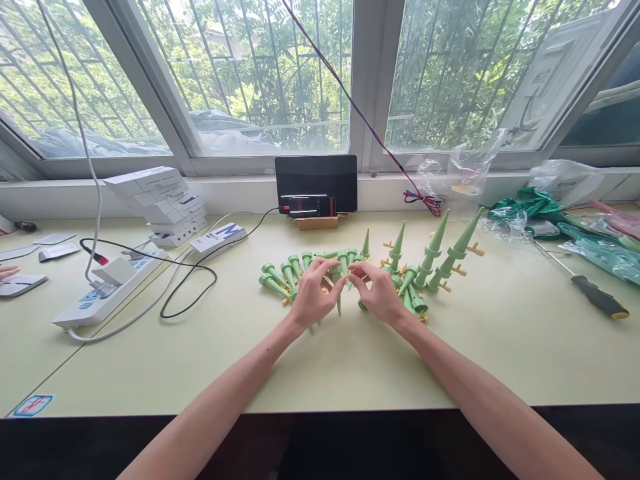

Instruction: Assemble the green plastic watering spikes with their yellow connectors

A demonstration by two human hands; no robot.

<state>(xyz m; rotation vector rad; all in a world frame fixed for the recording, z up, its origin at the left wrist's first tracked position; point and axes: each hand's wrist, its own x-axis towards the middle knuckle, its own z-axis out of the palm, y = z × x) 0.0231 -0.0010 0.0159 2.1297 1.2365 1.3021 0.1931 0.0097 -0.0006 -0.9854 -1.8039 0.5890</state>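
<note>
My left hand (315,295) is closed around a green plastic watering spike (339,305), whose thin tip points down at the table. Close beside it, my right hand (379,291) has thumb and forefinger pinched together at the spike's side; whatever lies between those fingertips is too small to make out. Several more green spikes lie left of and behind my hands. To the right, stacked green spikes (434,252) with yellow valves (459,270) stand tilted upward, points up. Other spikes (413,301) lie just beyond my right wrist, partly hidden by the hand.
A dark tablet (316,175) and a phone (313,206) lean by the window. On the left are a power strip (113,287), cables and stacked white boxes (165,208). A screwdriver (600,297) and plastic bags (600,247) lie right. Another person's hand (7,272) shows far left.
</note>
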